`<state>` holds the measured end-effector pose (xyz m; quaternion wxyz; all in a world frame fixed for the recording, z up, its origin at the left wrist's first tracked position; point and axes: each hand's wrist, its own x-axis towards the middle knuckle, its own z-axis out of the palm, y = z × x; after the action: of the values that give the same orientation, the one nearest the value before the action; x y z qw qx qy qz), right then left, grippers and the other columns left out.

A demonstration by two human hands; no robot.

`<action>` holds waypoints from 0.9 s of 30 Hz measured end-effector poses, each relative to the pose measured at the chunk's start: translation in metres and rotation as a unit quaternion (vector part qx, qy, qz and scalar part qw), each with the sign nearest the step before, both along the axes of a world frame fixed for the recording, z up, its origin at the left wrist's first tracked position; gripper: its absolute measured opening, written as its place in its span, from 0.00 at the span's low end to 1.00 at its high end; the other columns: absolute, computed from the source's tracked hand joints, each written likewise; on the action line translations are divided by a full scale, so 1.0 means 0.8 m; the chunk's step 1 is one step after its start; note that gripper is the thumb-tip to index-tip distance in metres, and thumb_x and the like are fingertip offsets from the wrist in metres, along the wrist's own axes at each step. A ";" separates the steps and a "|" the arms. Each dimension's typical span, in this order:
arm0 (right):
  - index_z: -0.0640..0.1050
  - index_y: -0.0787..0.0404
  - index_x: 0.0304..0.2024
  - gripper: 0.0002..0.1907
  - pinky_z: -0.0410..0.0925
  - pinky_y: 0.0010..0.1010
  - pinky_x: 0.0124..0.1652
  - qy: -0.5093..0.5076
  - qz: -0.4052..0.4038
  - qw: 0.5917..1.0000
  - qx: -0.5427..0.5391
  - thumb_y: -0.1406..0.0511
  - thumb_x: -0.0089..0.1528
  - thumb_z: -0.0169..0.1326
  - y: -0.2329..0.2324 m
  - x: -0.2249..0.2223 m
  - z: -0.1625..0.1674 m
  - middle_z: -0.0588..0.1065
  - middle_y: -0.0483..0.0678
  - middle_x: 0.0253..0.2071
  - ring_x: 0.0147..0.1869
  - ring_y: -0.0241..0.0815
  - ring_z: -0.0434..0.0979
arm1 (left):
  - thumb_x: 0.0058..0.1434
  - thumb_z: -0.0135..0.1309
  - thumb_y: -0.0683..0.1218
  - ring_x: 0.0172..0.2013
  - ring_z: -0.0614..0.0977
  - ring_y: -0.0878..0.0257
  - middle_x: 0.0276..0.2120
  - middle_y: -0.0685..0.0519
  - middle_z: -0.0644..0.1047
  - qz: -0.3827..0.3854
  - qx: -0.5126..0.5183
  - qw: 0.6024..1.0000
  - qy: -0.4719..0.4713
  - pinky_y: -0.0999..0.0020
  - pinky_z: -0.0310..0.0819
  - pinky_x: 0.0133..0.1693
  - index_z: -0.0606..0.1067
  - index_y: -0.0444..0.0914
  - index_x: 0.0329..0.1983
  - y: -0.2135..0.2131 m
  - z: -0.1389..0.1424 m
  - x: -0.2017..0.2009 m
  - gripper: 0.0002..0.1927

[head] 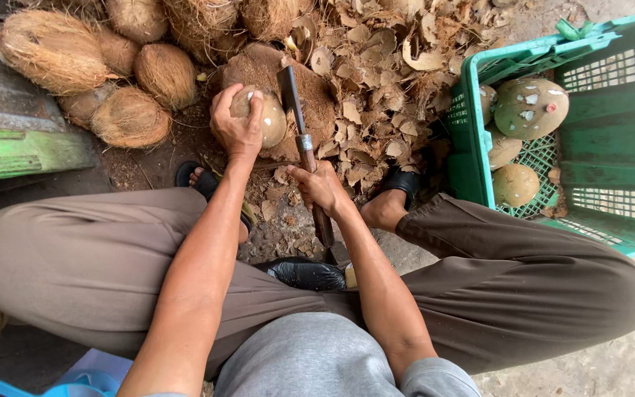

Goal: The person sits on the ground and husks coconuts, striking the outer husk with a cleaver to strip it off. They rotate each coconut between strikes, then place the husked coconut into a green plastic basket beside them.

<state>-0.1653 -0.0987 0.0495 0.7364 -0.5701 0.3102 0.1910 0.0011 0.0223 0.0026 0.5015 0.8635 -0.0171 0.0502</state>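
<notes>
Head view. The person sits low with knees spread, looking down between them. The left hand (235,123) is clamped over the top of a peeled coconut (264,117), fingers wrapped round its pale, brown-flecked shell. The coconut rests on a brown chopping block (316,103) on the ground between the feet, near the block's left side.

The right hand (320,187) is closed round the wooden handle of a cleaver (293,99) (grip sits just below the metal collar). The dark blade points away from the person and lies just beside the coconut, on its right; whether the edge touches the shell cannot be told.

A heap of dry husk chips (384,66) covers the ground behind and to the right of the block. Unpeeled, fibrous coconuts (130,116) are piled at upper left, well apart from the blade.

A green plastic crate (611,154) stands at right, beside the right knee. It holds several peeled coconuts (531,107), pale with patches of skin left on.

Both feet wear dark sandals (404,181). A black plastic bag (306,274) lies on the ground between the legs.
</notes>
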 end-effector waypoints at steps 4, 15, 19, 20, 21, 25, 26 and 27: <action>0.70 0.57 0.25 0.15 0.64 0.29 0.16 -0.020 0.037 0.992 -0.119 0.61 0.66 0.54 0.006 0.000 -0.003 0.68 0.41 0.17 0.15 0.33 0.64 | 0.50 0.64 0.66 0.50 0.76 0.53 0.50 0.44 0.74 0.052 0.014 0.991 0.121 0.49 0.72 0.49 0.75 0.41 0.55 0.006 0.016 0.000 0.35; 0.74 0.52 0.31 0.08 0.63 0.26 0.15 -0.029 -0.001 0.994 -0.101 0.59 0.65 0.54 0.002 0.001 0.012 0.69 0.39 0.18 0.15 0.31 0.64 | 0.55 0.65 0.63 0.39 0.82 0.61 0.43 0.51 0.79 0.101 -0.087 0.973 0.190 0.59 0.82 0.37 0.80 0.45 0.48 -0.005 0.011 0.021 0.24; 0.70 0.57 0.27 0.16 0.65 0.26 0.15 -0.139 -0.056 0.984 -0.101 0.61 0.68 0.55 -0.010 0.008 0.023 0.69 0.41 0.18 0.15 0.31 0.66 | 0.56 0.61 0.59 0.36 0.84 0.60 0.42 0.49 0.80 0.076 -0.135 0.973 0.169 0.59 0.84 0.31 0.81 0.44 0.46 -0.008 -0.003 0.025 0.20; 0.70 0.58 0.26 0.17 0.65 0.27 0.14 -0.177 -0.083 0.976 -0.093 0.61 0.69 0.55 -0.012 0.009 0.022 0.69 0.42 0.17 0.14 0.32 0.65 | 0.55 0.60 0.59 0.35 0.84 0.60 0.42 0.49 0.80 0.081 -0.131 0.974 0.164 0.59 0.85 0.31 0.81 0.44 0.46 -0.007 -0.008 0.025 0.20; 0.71 0.59 0.25 0.18 0.64 0.27 0.14 -0.213 -0.112 0.967 -0.085 0.62 0.69 0.56 -0.013 0.010 0.019 0.69 0.43 0.17 0.14 0.32 0.65 | 0.54 0.60 0.58 0.35 0.84 0.60 0.42 0.49 0.80 0.085 -0.128 0.975 0.162 0.60 0.85 0.30 0.81 0.44 0.46 -0.006 -0.014 0.026 0.20; 0.71 0.57 0.25 0.16 0.62 0.28 0.16 -0.154 -0.100 0.981 -0.071 0.61 0.67 0.55 -0.001 0.015 -0.004 0.68 0.43 0.18 0.15 0.33 0.62 | 0.59 0.61 0.58 0.39 0.84 0.61 0.44 0.49 0.81 0.061 -0.049 0.993 0.092 0.60 0.82 0.36 0.82 0.43 0.47 0.001 -0.030 0.027 0.18; 0.71 0.55 0.25 0.14 0.62 0.28 0.16 -0.089 -0.047 0.991 -0.091 0.61 0.66 0.54 0.005 0.016 -0.009 0.68 0.42 0.18 0.16 0.33 0.62 | 0.60 0.62 0.57 0.41 0.83 0.60 0.44 0.48 0.81 0.056 -0.027 0.996 0.069 0.60 0.81 0.38 0.83 0.43 0.47 0.001 -0.031 0.026 0.18; 0.71 0.54 0.25 0.13 0.62 0.29 0.16 -0.024 0.006 0.993 -0.111 0.61 0.65 0.53 0.009 0.016 -0.011 0.68 0.41 0.19 0.16 0.33 0.62 | 0.61 0.63 0.57 0.42 0.83 0.59 0.45 0.47 0.81 0.049 -0.006 0.998 0.046 0.59 0.80 0.40 0.83 0.42 0.47 0.001 -0.028 0.025 0.17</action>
<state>-0.1526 -0.0916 0.0406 0.6742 -0.6548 0.3086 0.1465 0.0215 0.0232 -0.0201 0.5039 0.8617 0.0483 0.0349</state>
